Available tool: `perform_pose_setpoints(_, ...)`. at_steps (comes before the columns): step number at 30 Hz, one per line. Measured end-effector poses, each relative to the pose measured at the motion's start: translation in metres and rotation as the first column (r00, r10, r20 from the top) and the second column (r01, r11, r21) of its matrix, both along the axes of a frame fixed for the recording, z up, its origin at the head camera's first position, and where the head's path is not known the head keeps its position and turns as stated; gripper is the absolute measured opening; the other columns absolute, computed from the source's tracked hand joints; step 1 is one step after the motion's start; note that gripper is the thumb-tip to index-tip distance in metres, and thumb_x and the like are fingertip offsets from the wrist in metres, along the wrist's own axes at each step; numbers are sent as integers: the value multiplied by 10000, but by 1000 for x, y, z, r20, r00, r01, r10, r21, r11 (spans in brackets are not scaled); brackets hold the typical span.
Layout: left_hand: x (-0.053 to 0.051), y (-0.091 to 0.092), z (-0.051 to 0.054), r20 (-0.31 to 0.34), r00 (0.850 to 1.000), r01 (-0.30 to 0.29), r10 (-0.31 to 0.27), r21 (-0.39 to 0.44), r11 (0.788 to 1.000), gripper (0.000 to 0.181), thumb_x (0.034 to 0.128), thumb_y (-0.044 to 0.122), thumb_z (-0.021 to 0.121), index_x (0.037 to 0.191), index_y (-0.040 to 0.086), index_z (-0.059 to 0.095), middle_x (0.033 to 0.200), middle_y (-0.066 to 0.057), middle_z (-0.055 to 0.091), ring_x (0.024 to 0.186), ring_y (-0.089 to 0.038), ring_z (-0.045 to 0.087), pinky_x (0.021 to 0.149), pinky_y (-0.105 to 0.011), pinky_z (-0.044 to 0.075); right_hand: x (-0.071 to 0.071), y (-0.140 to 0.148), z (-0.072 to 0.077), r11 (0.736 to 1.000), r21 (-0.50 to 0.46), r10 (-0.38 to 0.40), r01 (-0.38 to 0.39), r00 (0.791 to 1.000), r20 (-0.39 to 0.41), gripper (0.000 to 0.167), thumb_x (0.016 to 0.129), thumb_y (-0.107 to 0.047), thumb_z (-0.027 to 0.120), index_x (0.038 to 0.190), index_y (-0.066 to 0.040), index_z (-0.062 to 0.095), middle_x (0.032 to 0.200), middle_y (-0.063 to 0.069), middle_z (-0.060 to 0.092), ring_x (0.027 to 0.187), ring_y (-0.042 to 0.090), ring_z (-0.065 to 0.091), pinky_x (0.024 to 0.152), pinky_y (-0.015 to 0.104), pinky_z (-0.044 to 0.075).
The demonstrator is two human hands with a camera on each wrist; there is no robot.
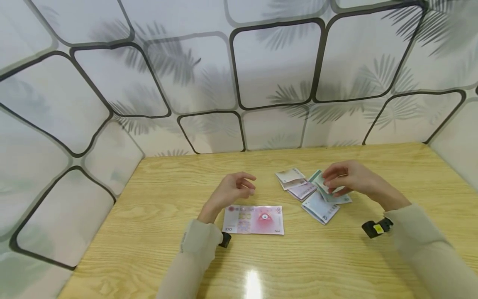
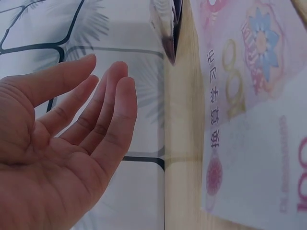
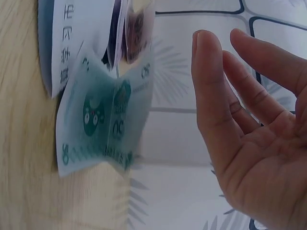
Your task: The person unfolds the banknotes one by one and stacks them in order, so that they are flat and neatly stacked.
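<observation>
From my end I see two hands over a wood-grain desk [image 1: 149, 241], both clear of its surface. My left hand [image 1: 235, 189] is relaxed, fingers loosely bent and thumb apart from them, with nothing in its hold. The left wrist view shows a gap between it and the pink 100 note [image 1: 254, 220], which lies flat near the middle of the desk, its far left edge just below that hand. My right hand [image 1: 351, 178] hangs above the cluster to the right, fingers gently curved and spread from the thumb, also holding nothing. The right wrist view puts it apart from the green note [image 3: 88, 129], which is creased across its middle with its halves tilted into a shallow V. In the head view, the green note overlaps the folded blue note [image 1: 320, 208], the nearest of the cluster. The folded purple note [image 1: 303, 191] lies farther left, and the folded brown note [image 1: 291, 177] sits at the cluster's far left, overlapping the purple one. Behind the desk stands a pale backdrop [image 1: 276, 66] patterned with dark rounded outlines and grey leaves.
</observation>
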State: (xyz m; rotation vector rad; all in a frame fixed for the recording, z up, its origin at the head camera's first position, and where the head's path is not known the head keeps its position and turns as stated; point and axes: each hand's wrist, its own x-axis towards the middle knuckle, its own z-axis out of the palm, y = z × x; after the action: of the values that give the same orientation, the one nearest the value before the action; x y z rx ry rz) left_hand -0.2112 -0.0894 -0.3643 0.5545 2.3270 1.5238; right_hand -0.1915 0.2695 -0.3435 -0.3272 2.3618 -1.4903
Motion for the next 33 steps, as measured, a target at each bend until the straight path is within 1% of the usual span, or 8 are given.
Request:
perform_pose_setpoints(5,-2,7,-2,27,1000,2,-2,12,1000,384,943,-46,649,1318,-88,583,1085,-215,689,992,-429,675,864,-452,596,-1,10,0,1000,7,-18,18,1000,-2,377,969,-18,654,1248,204,532,1034,153,686,843,164,688,728,383,627)
perform_pose_setpoints(10,-4,13,-3,26,999,20,-21,28,999,378,947,-55,633,1318,-101,574,1096,-235,679,987,-425,674,863,-442,596,-2,18,0,1000,7,-29,29,1000,-9,379,968,-17,657,1252,201,533,1038,159,685,838,169,693,734,395,627)
perform_pose_setpoints(14,-6,20,-4,31,999,39,-41,39,998,374,955,-45,638,1316,-113,567,1113,-254,673,998,-423,671,872,-430,595,-2,23,0,999,27,-35,36,999,-17,380,972,-8,649,1261,206,527,1057,163,680,840,169,694,735,386,627)
perform_pose_setpoints(18,-10,28,-5,37,998,51,-52,30,998,368,959,-35,643,1311,-113,573,1125,-276,672,1003,-430,672,861,-419,600,-3,27,-1,998,44,-50,50,999,-4,393,972,-12,651,1270,208,519,1057,162,682,845,170,694,738,387,627)
perform_pose_setpoints(24,-14,39,-7,28,998,52,-52,11,999,348,945,-54,650,1283,-112,597,1073,-246,695,976,-421,687,830,-400,609,-4,28,0,996,55,-65,64,998,13,411,976,-37,660,1283,197,520,1041,145,683,857,217,696,745,397,627)
perform_pose_setpoints(29,-15,45,-8,29,998,57,-57,6,998,340,945,-48,650,1277,-105,605,1054,-226,701,960,-400,693,820,-379,611,-4,29,0,996,52,-71,70,997,15,423,969,-42,670,1282,199,518,1038,152,685,854,200,696,750,408,627)
perform_pose_setpoints(33,-15,50,-9,42,997,59,-60,14,998,333,947,-51,651,1273,-100,613,1043,-218,703,963,-400,694,816,-366,612,-4,29,-1,996,48,-70,70,997,17,421,963,-29,670,1280,201,516,1035,152,689,846,188,693,749,409,627)
